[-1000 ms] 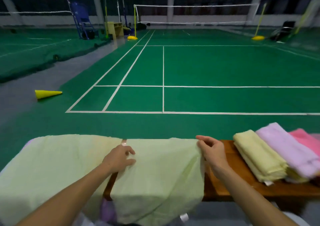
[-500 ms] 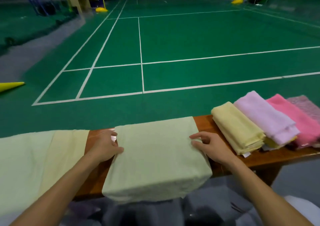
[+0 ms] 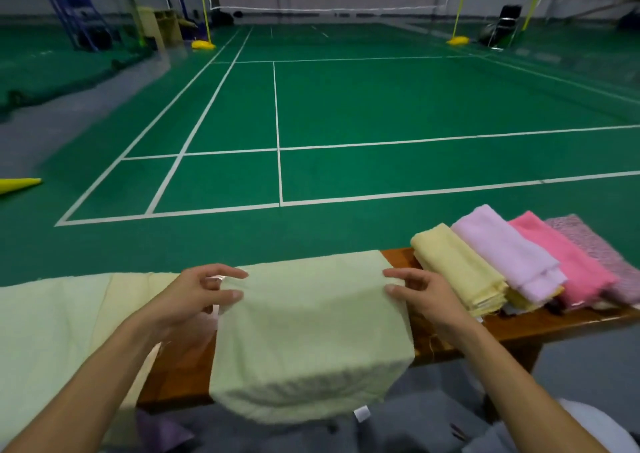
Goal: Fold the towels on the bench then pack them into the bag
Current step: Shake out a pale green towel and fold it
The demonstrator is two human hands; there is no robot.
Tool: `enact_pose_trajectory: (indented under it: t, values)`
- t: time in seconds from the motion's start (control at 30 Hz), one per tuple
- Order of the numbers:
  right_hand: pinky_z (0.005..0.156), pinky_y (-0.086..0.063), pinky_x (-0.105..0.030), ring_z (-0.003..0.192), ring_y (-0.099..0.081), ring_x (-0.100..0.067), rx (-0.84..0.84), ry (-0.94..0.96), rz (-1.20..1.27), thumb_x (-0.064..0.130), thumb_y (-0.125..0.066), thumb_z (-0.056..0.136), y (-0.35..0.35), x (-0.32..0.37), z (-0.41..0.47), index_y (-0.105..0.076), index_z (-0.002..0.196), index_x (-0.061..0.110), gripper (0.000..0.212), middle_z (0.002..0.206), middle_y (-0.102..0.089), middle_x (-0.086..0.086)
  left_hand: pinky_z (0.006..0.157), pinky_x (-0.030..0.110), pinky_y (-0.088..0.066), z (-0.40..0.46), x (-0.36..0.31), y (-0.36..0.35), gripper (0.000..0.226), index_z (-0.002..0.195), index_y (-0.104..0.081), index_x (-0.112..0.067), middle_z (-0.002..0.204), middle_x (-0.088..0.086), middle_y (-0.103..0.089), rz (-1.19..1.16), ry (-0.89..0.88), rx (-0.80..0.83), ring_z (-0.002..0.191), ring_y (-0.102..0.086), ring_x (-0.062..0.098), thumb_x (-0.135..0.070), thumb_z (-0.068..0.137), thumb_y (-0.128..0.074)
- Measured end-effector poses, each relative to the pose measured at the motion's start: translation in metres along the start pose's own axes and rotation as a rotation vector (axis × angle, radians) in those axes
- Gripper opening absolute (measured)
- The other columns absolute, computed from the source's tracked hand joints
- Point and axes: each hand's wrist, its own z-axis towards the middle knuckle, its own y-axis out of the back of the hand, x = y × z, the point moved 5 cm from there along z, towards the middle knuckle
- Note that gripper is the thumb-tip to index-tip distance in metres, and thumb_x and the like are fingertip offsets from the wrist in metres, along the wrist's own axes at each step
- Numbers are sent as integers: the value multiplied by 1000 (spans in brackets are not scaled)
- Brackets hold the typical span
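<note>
Pinching the pale green towel (image 3: 311, 328) at its far side edges, the left hand (image 3: 188, 300) and right hand (image 3: 420, 298) held it across the bench (image 3: 519, 324); a neat fold probably needed matched corners and even tension.

1. Both bare arms reach forward from the bottom corners, palms facing down.
2. The left hand (image 3: 194, 296) pinches the left edge of the pale green towel (image 3: 311, 334) between thumb and curled fingers.
3. The right hand (image 3: 424, 295) pinches the towel's right edge the same way.
4. The two hands are level with each other, well apart.
</note>
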Motion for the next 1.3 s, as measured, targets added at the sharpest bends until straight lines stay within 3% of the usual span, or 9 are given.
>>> enact_pose_trajectory:
  t: [0.17, 0.27, 0.4, 0.6, 0.77, 0.9, 1.03, 1.13, 1.3]
  values:
    - [85, -64, -40, 104, -75, -24, 67, 10, 145, 1, -81, 83, 5, 22, -18, -77, 119, 12, 38, 116, -77, -13, 85, 35, -60, -23, -17, 14, 68, 108, -82, -20, 102, 14, -78, -5, -108, -72, 92, -75, 25, -47, 50, -102]
    - [95, -60, -52, 113, -71, -34, 72, 40, 84, 6, -84, 83, 13, 42, -25, -77, 122, 14, 40, 121, -72, -22, 87, 33, -59, -34, -34, 22, 43, 106, -82, -14, 101, 9, -80, 31, -182, -157, 102, -73, 35, -21, 67, -96]
    - [70, -58, -22, 91, -73, -11, 69, 151, -70, 11, -85, 83, 23, 92, -30, -77, 122, 17, 40, 104, -78, 0, 75, 15, -57, -44, -70, 34, 29, 109, -80, -14, 96, 2, -80, 131, -273, -213, 95, -74, 24, -3, 83, -84]
    - [87, -60, -28, 98, -74, -20, 65, 311, -383, 10, -87, 83, 23, 177, -26, -73, 127, 7, 46, 112, -78, -5, 54, 9, -48, -67, -134, 59, 22, 94, -82, -15, 81, 8, -77, 305, -391, -478, 62, -62, 9, -9, 75, -92]
    - [60, -44, -29, 62, -54, -12, -84, 455, -667, 16, -84, 85, 19, 233, -20, -80, 90, 13, 7, 74, -71, -4, 59, 17, -41, -90, -184, 66, 22, 79, -77, -15, 72, -3, -64, 597, -557, -720, 64, -56, 7, -25, 71, -95]
    - [60, -36, -33, 63, -48, -16, -195, 495, -655, 34, -82, 88, 28, 255, -22, -69, 75, 14, 27, 66, -59, -2, 79, 38, -51, -96, -205, 75, 22, 84, -69, -11, 97, 7, -68, 507, -585, -692, 87, -62, 24, -22, 81, -88]
    - [68, -51, -46, 73, -53, -21, -131, 414, -426, 51, -77, 85, 29, 250, -32, -62, 88, -4, 57, 76, -56, -9, 65, 33, -45, -107, -210, 71, 20, 95, -63, -8, 80, 7, -61, 259, -557, -578, 71, -53, 18, -23, 93, -77]
    - [81, -60, -58, 82, -63, -24, -117, 395, -325, 35, -72, 97, 27, 240, -47, -64, 97, -2, 37, 87, -63, -15, 63, 30, -47, -120, -206, 67, 20, 96, -62, -9, 78, 13, -63, 129, -567, -507, 68, -55, 16, -22, 93, -77]
    - [70, -65, -37, 83, -70, -21, -121, 434, -225, 23, -68, 101, 32, 244, -76, -67, 103, -2, 25, 93, -73, -19, 55, 20, -55, -145, -211, 66, 22, 98, -66, -3, 67, 3, -69, 65, -639, -460, 60, -63, 6, -14, 87, -81]
